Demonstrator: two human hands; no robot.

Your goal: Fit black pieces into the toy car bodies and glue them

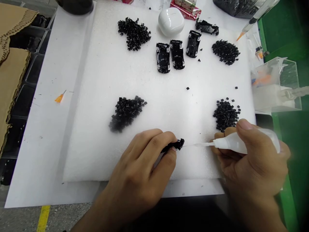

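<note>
My left hand (142,169) pinches a small black part (179,144); my right hand (256,161) grips a white bottle (233,141), thin nozzle (206,144) pointing at the part.

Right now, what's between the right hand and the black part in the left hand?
Head view: the nozzle of the white bottle, pointing toward the black part; contact unclear.

Close head view, forward and down.
</note>
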